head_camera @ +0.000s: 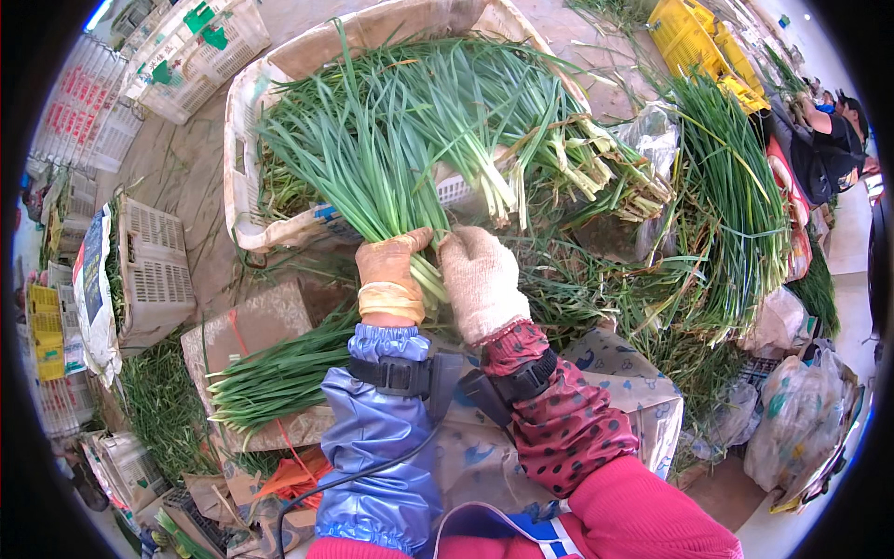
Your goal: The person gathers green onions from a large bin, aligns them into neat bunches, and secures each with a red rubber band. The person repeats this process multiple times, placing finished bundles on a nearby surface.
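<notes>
My left hand (394,269), in a tan rubber glove, is closed round a bunch of long green leafy stalks (380,175), likely garlic chives, their pale ends pointing towards me. My right hand (483,276), in a white knitted glove, pinches at the right edge of that bunch, just above the pale ends; its fingertips are partly hidden. Beyond both hands, more loose stalks (482,112) lie heaped over a white plastic crate (244,168), roots to the right. A trimmed-looking bundle (279,381) rests on a cardboard piece at the left, beside my left forearm.
A tall pile of stalks (733,209) stands at the right, near stuffed plastic bags (800,419). White crates (155,269) line the left, and yellow crates (698,42) are at the upper right. Leaf scraps cover the ground. Another person (831,140) is at the far right.
</notes>
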`<control>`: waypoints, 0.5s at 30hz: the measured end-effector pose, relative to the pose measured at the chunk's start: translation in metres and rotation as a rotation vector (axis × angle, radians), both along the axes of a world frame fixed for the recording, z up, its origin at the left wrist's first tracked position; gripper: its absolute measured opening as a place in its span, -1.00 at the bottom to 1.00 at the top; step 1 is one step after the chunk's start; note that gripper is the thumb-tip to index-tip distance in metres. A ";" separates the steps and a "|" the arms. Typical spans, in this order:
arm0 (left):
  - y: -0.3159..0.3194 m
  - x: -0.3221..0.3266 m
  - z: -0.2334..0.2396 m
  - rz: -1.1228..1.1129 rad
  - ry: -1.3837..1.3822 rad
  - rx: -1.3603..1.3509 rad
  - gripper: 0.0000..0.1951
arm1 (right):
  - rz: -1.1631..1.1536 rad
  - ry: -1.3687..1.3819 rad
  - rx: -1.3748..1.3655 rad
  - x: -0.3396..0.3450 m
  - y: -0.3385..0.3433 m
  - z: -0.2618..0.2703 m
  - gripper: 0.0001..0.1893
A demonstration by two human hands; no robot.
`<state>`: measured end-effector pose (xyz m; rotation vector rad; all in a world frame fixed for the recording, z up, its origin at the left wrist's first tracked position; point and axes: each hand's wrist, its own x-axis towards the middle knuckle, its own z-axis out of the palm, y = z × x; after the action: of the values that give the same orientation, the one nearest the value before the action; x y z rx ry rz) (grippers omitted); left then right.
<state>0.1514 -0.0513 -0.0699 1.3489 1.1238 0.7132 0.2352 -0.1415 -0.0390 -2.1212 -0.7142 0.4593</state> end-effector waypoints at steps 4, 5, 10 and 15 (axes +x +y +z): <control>-0.003 0.010 0.013 0.270 -0.264 -0.371 -0.72 | -0.059 -0.027 0.001 -0.007 0.000 -0.008 -0.67; -0.003 0.011 0.015 0.272 -0.213 -0.355 -0.73 | -0.065 -0.026 -0.032 -0.007 -0.001 -0.009 -0.66; 0.006 0.011 0.010 0.367 -0.250 -0.356 -0.71 | -0.134 -0.117 0.007 -0.013 -0.010 -0.002 -0.72; 0.015 0.001 -0.012 0.338 -0.333 -0.359 -0.77 | -0.341 0.352 0.347 -0.013 -0.055 0.007 -0.81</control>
<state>0.1527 -0.0360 -0.0818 0.7137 1.1522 0.8930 0.2227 -0.1970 -0.0318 -1.7277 -0.2042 0.4663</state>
